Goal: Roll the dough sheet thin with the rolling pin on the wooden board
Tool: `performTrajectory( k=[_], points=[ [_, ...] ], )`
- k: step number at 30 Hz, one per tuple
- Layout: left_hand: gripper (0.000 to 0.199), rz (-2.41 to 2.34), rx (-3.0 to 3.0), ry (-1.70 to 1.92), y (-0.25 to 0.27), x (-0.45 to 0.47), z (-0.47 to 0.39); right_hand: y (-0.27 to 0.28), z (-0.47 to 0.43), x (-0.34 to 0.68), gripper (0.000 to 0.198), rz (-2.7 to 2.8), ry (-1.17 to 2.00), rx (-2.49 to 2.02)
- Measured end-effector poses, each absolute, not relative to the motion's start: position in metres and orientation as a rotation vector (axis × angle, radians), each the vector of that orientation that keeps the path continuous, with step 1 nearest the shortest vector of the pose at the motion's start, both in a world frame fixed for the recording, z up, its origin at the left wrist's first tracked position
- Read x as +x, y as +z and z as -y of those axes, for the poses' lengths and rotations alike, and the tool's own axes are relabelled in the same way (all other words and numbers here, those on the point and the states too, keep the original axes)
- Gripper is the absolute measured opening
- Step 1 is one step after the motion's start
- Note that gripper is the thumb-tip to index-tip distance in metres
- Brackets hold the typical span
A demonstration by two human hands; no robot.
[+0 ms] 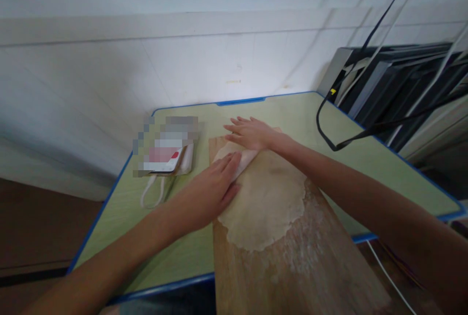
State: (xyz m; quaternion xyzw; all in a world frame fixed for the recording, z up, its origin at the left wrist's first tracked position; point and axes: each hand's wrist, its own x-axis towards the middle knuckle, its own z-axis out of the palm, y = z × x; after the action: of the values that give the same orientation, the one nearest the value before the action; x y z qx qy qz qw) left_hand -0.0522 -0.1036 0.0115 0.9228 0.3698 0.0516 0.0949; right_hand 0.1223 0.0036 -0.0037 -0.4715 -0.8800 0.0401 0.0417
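A thin, wide sheet of pale dough [268,203] with a ragged edge lies on a wooden board [252,285]. A pale rolling pin [245,164] rests slantwise across the far left part of the dough, its ends hidden under my hands. My left hand [217,183] lies over the near end, fingers stretched forward and thumb apart, low by the dough. At the far end my right hand [252,133] presses flat on the pin, its fingers spread past the board's far left edge.
White flour [310,232] dusts the board's right side. Left of the board, a phone [161,159], partly blurred out, leans on a white object with a looped strap [152,198]. A black strap [336,147] hangs over the green table [292,110] near dark flat panels [398,90].
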Motion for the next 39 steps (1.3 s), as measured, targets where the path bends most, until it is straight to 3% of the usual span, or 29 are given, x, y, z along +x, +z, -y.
performTrajectory(
  k=[12, 29, 39],
  points=[
    [0.051, -0.946, 3.089, 0.117, 0.001, -0.034, 0.140, -0.012, 0.084, 0.172, 0.049, 2.550, -0.087, -1.297],
    [0.051, -1.152, 2.735, 0.059, 0.011, -0.065, 0.083, 0.001, 0.006, 0.125, 0.035, 2.616, 0.109, -1.616],
    [0.047, -1.127, 2.689, 0.075, 0.013, -0.066, 0.087, -0.001, 0.004, 0.122, 0.041, 2.578, 0.043, -1.607]
  ],
)
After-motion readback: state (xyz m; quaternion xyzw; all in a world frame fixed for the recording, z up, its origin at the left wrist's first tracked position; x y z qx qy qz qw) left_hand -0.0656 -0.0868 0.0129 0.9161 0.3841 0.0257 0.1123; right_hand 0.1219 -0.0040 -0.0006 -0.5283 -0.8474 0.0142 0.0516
